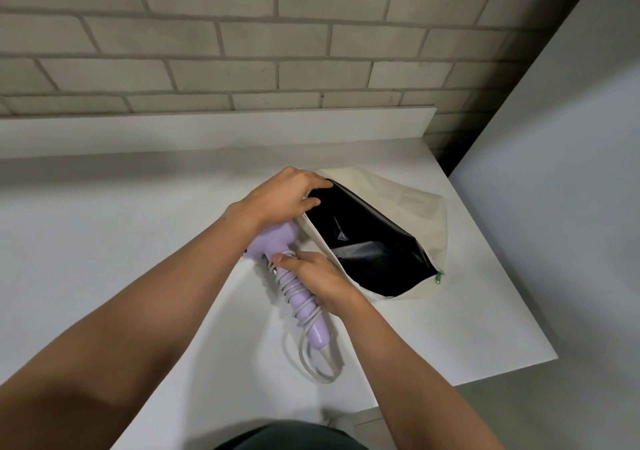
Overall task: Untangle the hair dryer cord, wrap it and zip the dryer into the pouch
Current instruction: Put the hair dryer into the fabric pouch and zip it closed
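Wrapped dryer (273,241) at the pouch (415,207) mouth: the stowing step is on.
Left hand (287,196) at the pouch's 10 o'clock corner, fingers curled over the rim, holds it open. Right hand (311,280) grips the cord-wound handle, with the dryer's head just beside the opening. A loose loop of cord (311,356) trails toward 6 o'clock on the desk (138,241). Next, I'd say, gather it and slide the dryer in toward 2 o'clock.

A plain room, seemingly at home: a white table (104,241) against a pale brick wall (242,34), bearing a dryer (273,240) and pouch (408,200).
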A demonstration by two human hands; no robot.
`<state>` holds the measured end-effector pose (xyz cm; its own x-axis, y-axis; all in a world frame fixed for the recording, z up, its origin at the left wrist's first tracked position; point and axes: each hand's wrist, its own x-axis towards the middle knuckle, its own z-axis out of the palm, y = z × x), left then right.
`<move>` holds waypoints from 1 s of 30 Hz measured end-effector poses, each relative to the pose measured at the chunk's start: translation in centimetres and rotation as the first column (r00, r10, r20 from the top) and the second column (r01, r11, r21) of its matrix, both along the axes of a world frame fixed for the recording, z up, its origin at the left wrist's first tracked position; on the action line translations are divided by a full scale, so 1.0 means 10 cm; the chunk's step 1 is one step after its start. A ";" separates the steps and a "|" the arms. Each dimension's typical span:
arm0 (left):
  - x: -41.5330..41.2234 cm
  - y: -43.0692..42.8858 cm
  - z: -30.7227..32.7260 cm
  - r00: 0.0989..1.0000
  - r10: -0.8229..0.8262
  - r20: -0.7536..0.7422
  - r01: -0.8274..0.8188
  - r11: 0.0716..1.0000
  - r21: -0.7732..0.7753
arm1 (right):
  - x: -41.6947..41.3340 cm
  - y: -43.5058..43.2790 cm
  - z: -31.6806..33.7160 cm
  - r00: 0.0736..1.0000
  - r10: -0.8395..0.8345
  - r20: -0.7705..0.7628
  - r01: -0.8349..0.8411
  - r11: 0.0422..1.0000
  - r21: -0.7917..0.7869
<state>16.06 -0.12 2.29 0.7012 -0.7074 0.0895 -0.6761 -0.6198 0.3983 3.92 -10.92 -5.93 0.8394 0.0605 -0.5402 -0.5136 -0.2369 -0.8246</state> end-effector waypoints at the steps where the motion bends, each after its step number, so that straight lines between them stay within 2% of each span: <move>1: 0.01 0.00 -0.01 1.000 -0.004 -0.003 0.004 1.000 0.001 | -0.04 0.00 0.01 1.000 0.009 0.000 -0.009 1.000 -0.014; 8: -0.03 -0.02 -0.03 1.000 -0.011 0.005 0.011 1.000 -0.006 | -0.41 -0.09 0.20 0.998 -0.048 0.037 0.045 0.996 0.072; 13: -0.02 0.06 -0.14 0.999 0.034 0.018 -0.035 0.998 0.049 | -0.82 -0.40 0.37 0.997 -0.028 0.074 0.024 0.998 0.051; 16: -0.08 0.17 -0.28 0.997 0.078 0.017 -0.079 0.995 0.059 | -1.01 -0.58 0.50 0.994 -0.053 0.097 0.040 0.991 0.128; 21: -0.28 0.19 -0.43 0.992 0.036 0.123 -0.017 0.989 -0.147 | -1.06 -0.80 0.65 0.991 -0.114 0.071 0.093 0.963 0.252; 24: -0.40 0.20 -0.41 0.991 0.046 0.127 -0.011 0.965 -0.262 | -1.00 -0.90 0.60 0.990 -0.141 -0.023 0.141 0.946 0.291; 30: -0.63 0.23 -0.40 0.983 0.117 0.145 -0.062 0.940 -0.335 | -0.81 -0.99 0.51 0.952 -0.227 -0.207 0.293 0.872 0.391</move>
<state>9.77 2.15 -1.72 0.7173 -0.5546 0.4219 -0.6956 -0.5342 0.4804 -4.22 -20.80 -0.83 0.7670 0.0965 -0.6344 -0.6340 0.2669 -0.7258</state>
